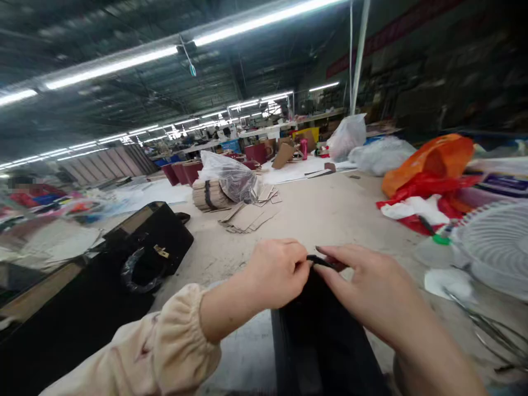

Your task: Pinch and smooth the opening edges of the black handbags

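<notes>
A black bag (pixel 322 341) stands upright on the table in front of me, its narrow side toward me and its lower part cut off by the frame. My left hand (pixel 276 272) is curled into a fist at the top far edge, pinching the black material there. On the other side of that edge, my right hand (pixel 363 283) grips it between thumb and fingers. The fingertips nearly meet, and a dark strip shows between them. To my left lie black handbags (pixel 94 291), one with a plastic-wrapped handle (pixel 134 272) and a gold clasp (pixel 161 251).
Scissors (pixel 480 319) lie at the right, near a white fan (pixel 495 242) and a bottle with a green collar (pixel 440 240). Orange and red plastic bags (pixel 429 165) are behind them. Ahead sit a strapped bundle of board pieces (pixel 208 195) and loose flat pieces (pixel 245 217).
</notes>
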Motion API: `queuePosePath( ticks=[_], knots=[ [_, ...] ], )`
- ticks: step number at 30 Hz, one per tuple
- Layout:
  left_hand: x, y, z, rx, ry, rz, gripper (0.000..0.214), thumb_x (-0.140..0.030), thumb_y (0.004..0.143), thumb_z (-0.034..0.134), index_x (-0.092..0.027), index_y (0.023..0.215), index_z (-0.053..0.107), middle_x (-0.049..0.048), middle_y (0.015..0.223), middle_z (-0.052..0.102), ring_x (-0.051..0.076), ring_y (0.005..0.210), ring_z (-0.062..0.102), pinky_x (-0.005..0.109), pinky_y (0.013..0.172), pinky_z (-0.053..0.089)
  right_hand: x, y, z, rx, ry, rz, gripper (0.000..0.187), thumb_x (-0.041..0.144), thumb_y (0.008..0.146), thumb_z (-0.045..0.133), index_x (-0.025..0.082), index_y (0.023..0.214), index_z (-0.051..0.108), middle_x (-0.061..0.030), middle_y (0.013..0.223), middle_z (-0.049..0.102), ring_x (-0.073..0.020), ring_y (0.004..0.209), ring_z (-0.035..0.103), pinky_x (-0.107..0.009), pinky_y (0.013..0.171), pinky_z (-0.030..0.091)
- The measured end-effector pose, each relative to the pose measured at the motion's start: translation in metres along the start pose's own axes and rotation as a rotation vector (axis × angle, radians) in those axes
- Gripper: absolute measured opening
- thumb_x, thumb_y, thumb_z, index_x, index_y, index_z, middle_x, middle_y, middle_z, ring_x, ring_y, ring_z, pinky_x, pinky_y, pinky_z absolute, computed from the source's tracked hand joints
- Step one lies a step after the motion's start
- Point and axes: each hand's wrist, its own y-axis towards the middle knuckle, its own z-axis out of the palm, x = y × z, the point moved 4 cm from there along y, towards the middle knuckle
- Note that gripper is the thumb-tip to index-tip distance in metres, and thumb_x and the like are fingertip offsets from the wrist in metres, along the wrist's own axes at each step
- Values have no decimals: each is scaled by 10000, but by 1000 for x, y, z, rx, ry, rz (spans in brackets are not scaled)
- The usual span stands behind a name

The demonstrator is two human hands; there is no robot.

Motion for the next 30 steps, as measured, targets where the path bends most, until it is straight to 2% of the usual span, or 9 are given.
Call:
queuePosePath(
  ticks=[3,6,9,11,13,18,22,25,30],
  knots=[
    [-2,2,-2,8,10,16,232,-189,799,532,-157,570,511,-15,597,551,95,568,496,233,555,356,6,-1,0,52,83,-71,260,267,843,545,339,1035,703,61,996,718,-178,906,654,-322,787,486],
    [-2,0,-5,12,-37,15,186,-190,775,567,-163,593,549,-11,620,594,101,578,533,229,563,384,7,0,0,53,71,-82,251,232,854,526,325,976,725,54,966,730,-176,880,665,-315,773,485],
    [3,-6,-9,9,-113,-27,75,-252,752,639,-188,788,629,-1,766,679,131,686,613,242,655,459,7,1,0,29,-1,-73,257,221,859,513,315,949,735,42,948,739,-191,854,677,-329,762,483],
    [7,-11,-12,15,-113,-69,220,-280,728,678,-205,928,628,9,865,703,161,776,644,274,728,492,7,2,0,14,-46,-66,254,229,861,515,320,950,735,38,949,740,-201,850,681,-335,750,481],
    [9,-15,-15,17,-75,-81,278,-272,708,700,-212,966,616,21,940,706,185,847,653,305,784,504,9,2,1,8,-74,-66,245,244,865,519,325,953,733,39,946,740,-207,848,682,-335,730,479],
    [3,-17,-21,-11,2,-29,208,-219,702,700,-197,885,605,56,1077,684,200,929,651,323,832,517,11,2,2,21,-110,-55,234,258,866,522,328,947,730,42,947,738,-209,843,681,-328,687,468],
    [-3,-13,-21,-60,18,45,143,-190,721,682,-187,855,634,66,1099,682,188,953,652,308,850,520,12,1,1,12,-144,-40,258,252,876,490,342,949,721,47,958,732,-204,813,678,-322,640,449],
    [-4,-12,-19,-38,57,87,74,-205,754,662,-188,825,679,69,1110,684,189,958,654,328,870,514,13,1,1,15,-154,-61,266,248,882,471,338,921,718,47,935,731,-194,787,673,-312,613,432],
    [-2,-10,-17,-57,60,116,85,-211,791,628,-180,754,699,56,1045,699,179,897,657,330,838,511,14,1,0,7,-147,-48,267,244,881,466,328,906,718,40,923,730,-190,778,670,-309,611,425]
  ],
)
